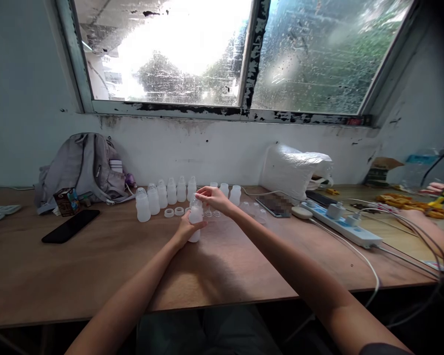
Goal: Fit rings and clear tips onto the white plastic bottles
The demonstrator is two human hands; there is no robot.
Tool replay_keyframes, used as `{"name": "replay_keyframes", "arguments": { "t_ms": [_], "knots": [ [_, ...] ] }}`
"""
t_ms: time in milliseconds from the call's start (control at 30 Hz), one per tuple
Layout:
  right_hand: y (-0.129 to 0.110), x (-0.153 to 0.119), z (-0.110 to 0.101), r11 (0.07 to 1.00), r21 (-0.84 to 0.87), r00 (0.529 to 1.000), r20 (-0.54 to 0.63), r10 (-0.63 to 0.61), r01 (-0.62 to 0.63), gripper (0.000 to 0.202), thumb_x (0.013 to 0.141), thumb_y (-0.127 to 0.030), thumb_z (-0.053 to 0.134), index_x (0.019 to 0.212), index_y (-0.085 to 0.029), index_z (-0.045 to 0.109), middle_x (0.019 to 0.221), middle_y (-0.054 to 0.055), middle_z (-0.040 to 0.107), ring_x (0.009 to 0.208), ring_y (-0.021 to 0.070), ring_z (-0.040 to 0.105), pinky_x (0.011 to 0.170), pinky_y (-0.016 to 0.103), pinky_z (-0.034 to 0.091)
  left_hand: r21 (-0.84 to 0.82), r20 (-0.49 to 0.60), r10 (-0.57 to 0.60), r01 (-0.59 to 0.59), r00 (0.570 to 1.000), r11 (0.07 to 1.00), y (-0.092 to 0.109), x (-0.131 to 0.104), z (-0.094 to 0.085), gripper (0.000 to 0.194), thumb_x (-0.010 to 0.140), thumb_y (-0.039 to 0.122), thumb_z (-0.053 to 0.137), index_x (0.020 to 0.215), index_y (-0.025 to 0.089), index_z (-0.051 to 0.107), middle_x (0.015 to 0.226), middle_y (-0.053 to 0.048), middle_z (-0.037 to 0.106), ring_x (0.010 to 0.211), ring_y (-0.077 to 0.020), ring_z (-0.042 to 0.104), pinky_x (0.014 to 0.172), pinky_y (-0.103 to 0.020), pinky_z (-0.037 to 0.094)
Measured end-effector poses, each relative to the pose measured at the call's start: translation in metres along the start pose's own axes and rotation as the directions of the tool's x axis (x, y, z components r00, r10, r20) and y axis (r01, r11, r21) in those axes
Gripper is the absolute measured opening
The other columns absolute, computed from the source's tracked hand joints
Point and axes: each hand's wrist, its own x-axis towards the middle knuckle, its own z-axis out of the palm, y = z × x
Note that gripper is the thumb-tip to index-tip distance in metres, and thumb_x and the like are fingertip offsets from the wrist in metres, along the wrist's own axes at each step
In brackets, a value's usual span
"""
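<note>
Bottle (195, 216) in two hands, between the front and back edges of the tabletop (107, 268).
The left hand (186, 230) wraps its body; the right hand (211, 198) pinches its clear top (196, 202); capped bottles (171, 190) line the back edge.

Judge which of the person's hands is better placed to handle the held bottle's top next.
Right, most likely: the right hand already has its fingers at the top of the bottle, whereas the left hand is wrapped around the body lower down, seemingly steadying it.
</note>
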Motion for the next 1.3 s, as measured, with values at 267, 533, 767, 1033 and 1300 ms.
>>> {"name": "replay_keyframes", "arguments": {
  "t_ms": [267, 533, 767, 1033, 1300],
  "knots": [
    [0.009, 0.0, 0.002, 1.0, 0.015, 1.0, 0.018, 0.01, -0.01, 0.031, 0.069, -0.043, 0.056, 0.083, -0.016, 0.062, 0.073, 0.004, 0.062, 0.058, 0.0105, 0.053, 0.049, 0.021, 0.041, -0.021, -0.026, -0.016, 0.016, 1.0, 1.0, -0.003, 0.001, 0.0, 0.046, 0.051, 0.035, 0.073, 0.088, 0.015, 0.056, 0.068, 0.0, 0.056, 0.059, -0.0121, 0.05, 0.055, -0.023, 0.038],
    [0.007, -0.007, 0.002, 0.997, -0.067, 0.999, 0.007, -0.035, 0.035, 0.031, 0.072, -0.041, 0.054, 0.094, -0.021, 0.061, 0.063, 0.0, 0.059, 0.058, 0.0112, 0.053, 0.054, 0.022, 0.041, -0.017, -0.023, -0.019, 0.019, 1.0, 1.0, -0.003, 0.003, 0.0, 0.042, 0.053, 0.032, 0.071, 0.088, 0.015, 0.054, 0.065, -0.001, 0.057, 0.057, -0.0124, 0.051, 0.054, -0.023, 0.04],
    [0.008, -0.006, 0.017, 0.996, 0.009, 0.996, -0.003, -0.086, 0.086, 0.026, 0.073, -0.036, 0.05, 0.089, -0.019, 0.061, 0.075, 0.002, 0.061, 0.065, 0.0117, 0.054, 0.056, 0.022, 0.041, -0.03, -0.08, -0.002, 0.0, 0.997, 1.0, -0.007, 0.003, 0.0, 0.042, 0.051, 0.029, 0.071, 0.088, 0.016, 0.056, 0.066, 0.0, 0.057, 0.056, -0.0126, 0.052, 0.054, -0.024, 0.039],
    [0.006, 0.001, 0.04, 0.988, -0.134, 0.982, -0.161, -0.097, 0.075, 0.021, 0.072, -0.03, 0.047, 0.081, -0.02, 0.062, 0.057, -0.003, 0.054, 0.056, 0.0099, 0.047, 0.056, 0.021, 0.036, -0.064, -0.155, 0.0, -0.01, 0.988, 0.998, -0.012, 0.003, 0.001, 0.039, 0.055, 0.029, 0.068, 0.089, 0.014, 0.054, 0.066, -0.001, 0.057, 0.054, -0.0125, 0.052, 0.051, -0.024, 0.041],
    [0.006, -0.002, 0.033, 0.979, -0.149, 0.984, -0.09, -0.151, 0.137, 0.022, 0.074, -0.034, 0.048, 0.085, -0.02, 0.061, 0.067, -0.001, 0.06, 0.061, 0.011, 0.051, 0.058, 0.021, 0.038, 0.014, -0.165, 0.045, -0.043, 0.985, 0.999, -0.012, 0.002, -0.001, 0.042, 0.056, 0.032, 0.068, 0.092, 0.015, 0.054, 0.069, -0.002, 0.058, 0.058, -0.0134, 0.053, 0.053, -0.025, 0.041]
  ]
}}
